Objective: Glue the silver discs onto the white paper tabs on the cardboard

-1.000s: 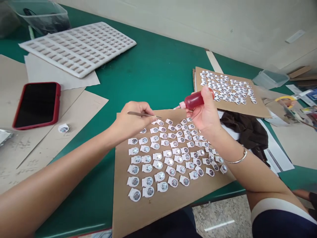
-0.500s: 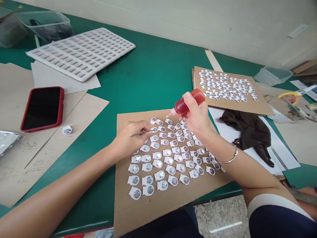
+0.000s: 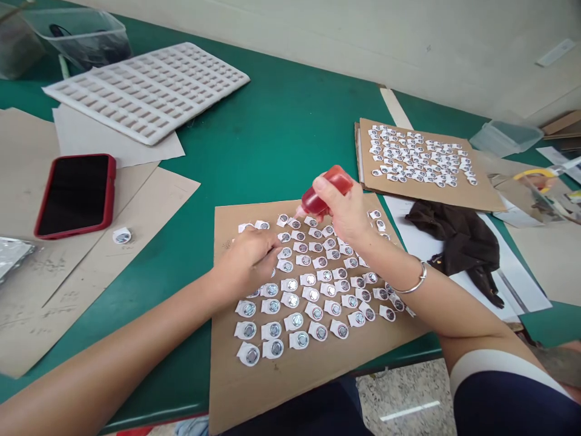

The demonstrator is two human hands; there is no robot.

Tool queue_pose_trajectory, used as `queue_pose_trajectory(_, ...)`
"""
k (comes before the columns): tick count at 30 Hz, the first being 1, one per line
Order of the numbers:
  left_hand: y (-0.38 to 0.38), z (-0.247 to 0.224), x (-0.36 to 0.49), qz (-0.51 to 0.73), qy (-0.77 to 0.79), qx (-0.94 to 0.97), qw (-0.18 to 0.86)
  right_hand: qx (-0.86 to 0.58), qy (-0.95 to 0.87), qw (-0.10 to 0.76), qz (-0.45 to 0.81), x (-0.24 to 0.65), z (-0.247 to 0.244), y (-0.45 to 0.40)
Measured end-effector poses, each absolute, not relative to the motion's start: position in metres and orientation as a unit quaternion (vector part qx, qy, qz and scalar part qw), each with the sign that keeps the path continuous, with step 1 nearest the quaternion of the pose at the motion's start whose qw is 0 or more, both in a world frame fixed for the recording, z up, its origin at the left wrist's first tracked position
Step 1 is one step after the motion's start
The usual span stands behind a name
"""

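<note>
Rows of small white tabs with round metal discs [image 3: 273, 348] lie on a brown cardboard sheet [image 3: 254, 387]. My right hand [image 3: 340, 209] is wrapped round a small red squeeze bottle [image 3: 327, 189], tilted with its pale tip pointing down and left over the upper rows. My left hand [image 3: 249, 257] is closed above the sheet's left part, fingertips pinched beside a tab near the bottle's tip. The thin metal tool it held is mostly hidden now by the hand.
A red-cased phone [image 3: 76, 195] and a white slotted tray [image 3: 149, 91] are at the left. A second cardboard sheet with discs [image 3: 481, 194], a dark cloth [image 3: 458, 242], yellow-handled scissors [image 3: 535, 174] and a clear box [image 3: 506, 136] are at the right.
My right hand has moved left with the red bottle, bringing its tip closer to my left hand. My left hand has turned, and the metal tool no longer shows clearly.
</note>
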State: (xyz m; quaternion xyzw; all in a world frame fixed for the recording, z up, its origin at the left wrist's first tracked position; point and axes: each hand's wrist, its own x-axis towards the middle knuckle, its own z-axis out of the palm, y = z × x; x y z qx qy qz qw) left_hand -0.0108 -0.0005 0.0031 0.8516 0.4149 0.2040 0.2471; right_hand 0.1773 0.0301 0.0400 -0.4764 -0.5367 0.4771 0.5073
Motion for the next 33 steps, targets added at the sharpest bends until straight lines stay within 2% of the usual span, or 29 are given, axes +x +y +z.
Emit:
queue_pose_trajectory(4, -0.015, 0.000, -0.005, 0.175, 0.329, 0.920, 0.120, -0.483, -0.586, 0.459, 0.460, 0.168, 0.030, 0.030)
queue_pose_trajectory(8, -0.026, -0.007, 0.002, 0.154, 0.281, 0.947, -0.033, -0.502, -0.644, 0.435, 0.379, 0.161, 0.022, 0.028)
queue_pose_trajectory(11, -0.028, -0.011, 0.006, 0.150, 0.271, 0.947, -0.088, -0.506, -0.678, 0.415, 0.335, 0.160, 0.018, 0.029)
queue_pose_trajectory(33, -0.032, -0.015, 0.005, 0.142, 0.274, 0.944, -0.121, -0.504, -0.714, 0.396, 0.283, 0.158, 0.010, 0.032)
